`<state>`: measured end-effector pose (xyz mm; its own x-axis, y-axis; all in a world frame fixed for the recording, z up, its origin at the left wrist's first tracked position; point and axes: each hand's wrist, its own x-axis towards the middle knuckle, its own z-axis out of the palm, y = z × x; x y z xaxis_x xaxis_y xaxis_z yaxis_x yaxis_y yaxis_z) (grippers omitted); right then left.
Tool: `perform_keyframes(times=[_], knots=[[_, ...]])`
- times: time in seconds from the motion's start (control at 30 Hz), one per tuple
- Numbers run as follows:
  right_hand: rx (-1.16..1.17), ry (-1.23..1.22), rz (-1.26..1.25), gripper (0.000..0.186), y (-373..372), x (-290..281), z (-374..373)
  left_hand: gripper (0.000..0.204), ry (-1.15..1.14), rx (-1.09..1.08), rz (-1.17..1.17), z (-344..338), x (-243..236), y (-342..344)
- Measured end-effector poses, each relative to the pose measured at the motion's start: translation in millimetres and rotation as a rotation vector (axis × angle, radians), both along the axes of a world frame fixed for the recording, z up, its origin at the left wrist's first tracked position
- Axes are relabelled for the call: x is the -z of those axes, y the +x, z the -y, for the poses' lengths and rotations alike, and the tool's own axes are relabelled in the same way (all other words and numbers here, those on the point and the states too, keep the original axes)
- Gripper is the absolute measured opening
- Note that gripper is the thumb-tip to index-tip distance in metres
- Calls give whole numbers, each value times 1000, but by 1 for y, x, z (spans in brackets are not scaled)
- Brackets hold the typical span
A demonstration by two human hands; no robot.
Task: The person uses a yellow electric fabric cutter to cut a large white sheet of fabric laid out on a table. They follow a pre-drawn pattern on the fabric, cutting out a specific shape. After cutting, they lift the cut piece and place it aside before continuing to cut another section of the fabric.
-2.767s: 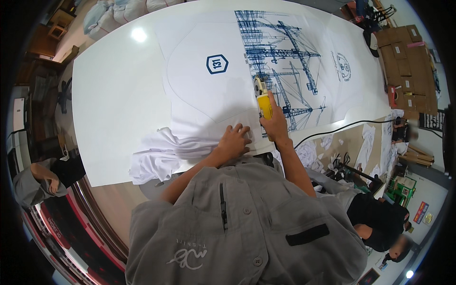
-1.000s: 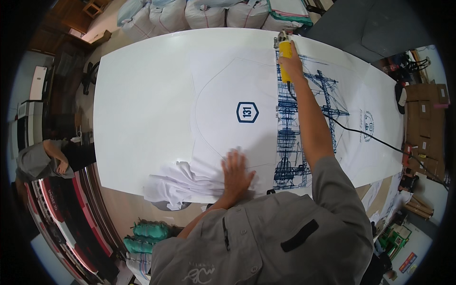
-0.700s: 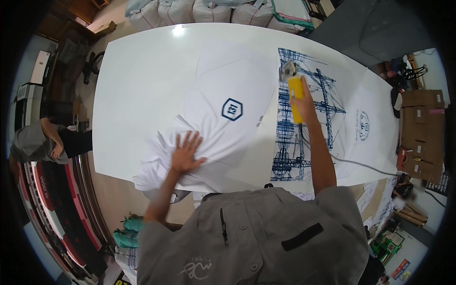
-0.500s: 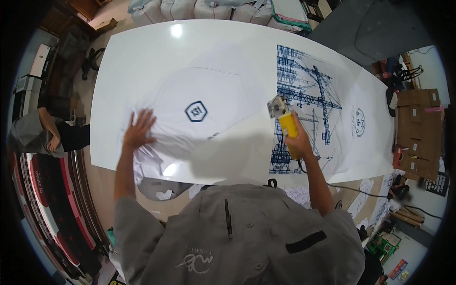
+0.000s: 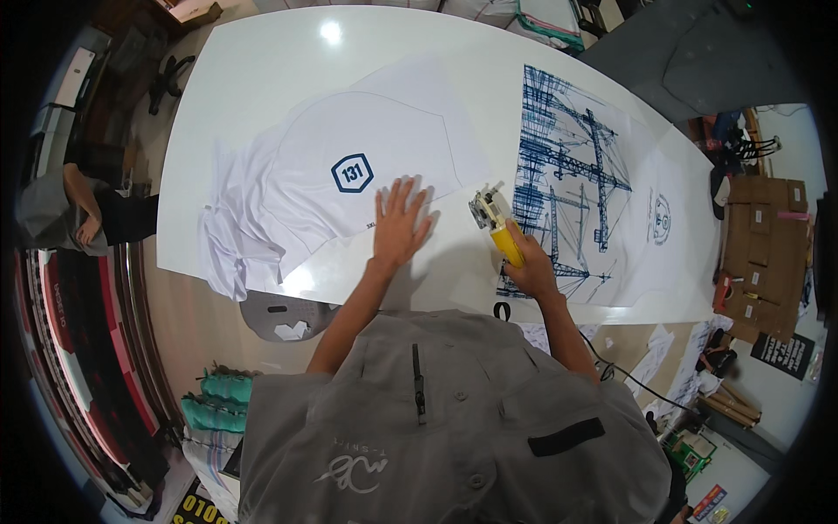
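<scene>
My left hand (image 5: 400, 225) lies flat with fingers spread on a white fabric piece (image 5: 297, 196), beside its dark blue hexagon badge (image 5: 353, 173). A thin curved outline is printed on this piece, and its left end is bunched in folds. In my right hand (image 5: 532, 272) is a yellow corded electric fabric cutter (image 5: 506, 244), its metal head pointing up and left toward the fabric's right edge. To the right of the cutter lies a second white fabric piece (image 5: 624, 227) printed with blue cranes. Both pieces rest on a glossy white table (image 5: 262, 52).
A black cord (image 5: 650, 384) trails from my right side toward the lower right. Another person (image 5: 74, 205) stands at the left edge of the table. Sacks (image 5: 480, 10) line the far side, and cardboard boxes (image 5: 764, 249) stand at the right. A grey stool (image 5: 284, 316) sits below the near edge.
My left hand has moved right, from the bunched end of the fabric to beside the badge. The cutter has shifted slightly left and tilted. The view has shifted a little too.
</scene>
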<state>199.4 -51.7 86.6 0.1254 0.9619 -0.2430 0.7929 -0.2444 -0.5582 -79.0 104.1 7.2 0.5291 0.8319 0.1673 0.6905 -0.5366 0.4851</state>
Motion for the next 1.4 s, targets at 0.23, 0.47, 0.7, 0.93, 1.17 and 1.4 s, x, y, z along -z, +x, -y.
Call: perform_keyframes(times=[0.23,0.47,0.7,0.93,1.17,1.4], knots=[[-62,143,-51,92,3,-3,-31,59,-23,3,-102,7,8,23],[-66,165,-82,92,-3,-1,-52,58,-35,-1,-84,7,9,23],[-12,91,-111,95,-12,2,-69,57,-75,4,-128,5,8,23],[84,59,-96,97,-32,8,-84,58,-72,12,-118,5,8,22],[178,-7,-39,99,-52,0,-116,59,-87,13,-120,5,11,22],[152,53,-50,100,-41,13,-167,59,-74,14,-129,5,14,22]])
